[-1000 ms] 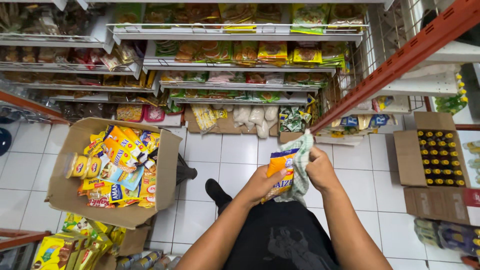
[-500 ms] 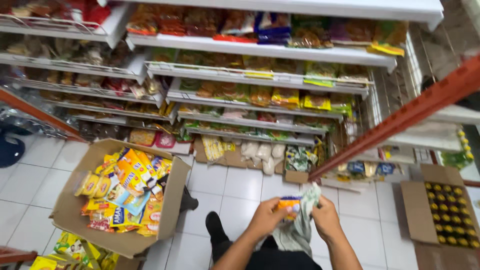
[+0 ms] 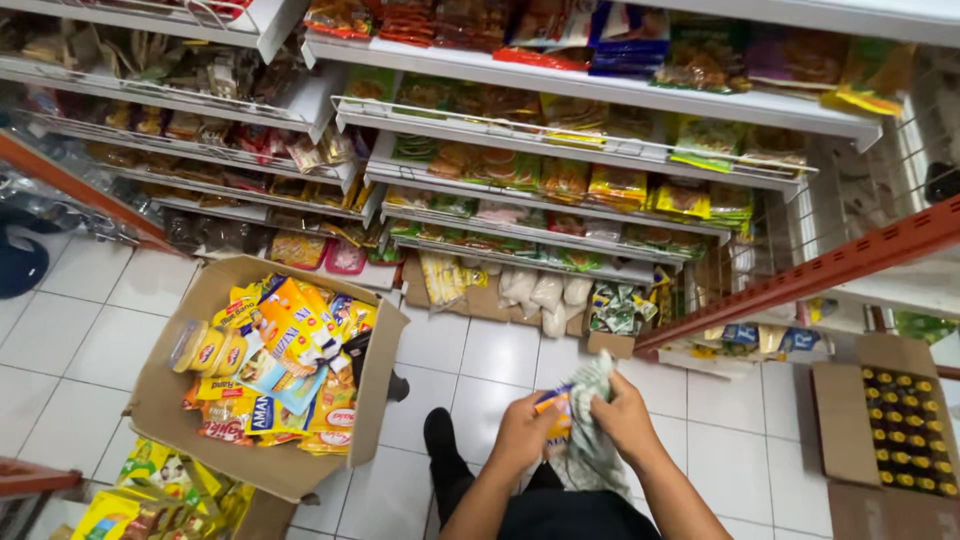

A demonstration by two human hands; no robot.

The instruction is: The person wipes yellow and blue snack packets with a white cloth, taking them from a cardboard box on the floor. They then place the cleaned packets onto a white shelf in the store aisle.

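Head view: left hand (image 3: 522, 432) grips orange packet (image 3: 553, 410), right hand (image 3: 622, 415) clutches cloth (image 3: 597, 455)

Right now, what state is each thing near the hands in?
Left hand: fingers closed on the small packet.
Right hand: gripping the grey cloth.
Small packet: held up, partly covered by cloth.
Grey cloth: crumpled, hanging down.
Cardboard box: flaps open, full of snack packs.
Box of bottles: open, bottles upright.

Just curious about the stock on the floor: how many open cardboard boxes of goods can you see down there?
2. One big cardboard box of snack packets sits left of the hands; a box of bottles stands at the right edge. Others may be hidden.
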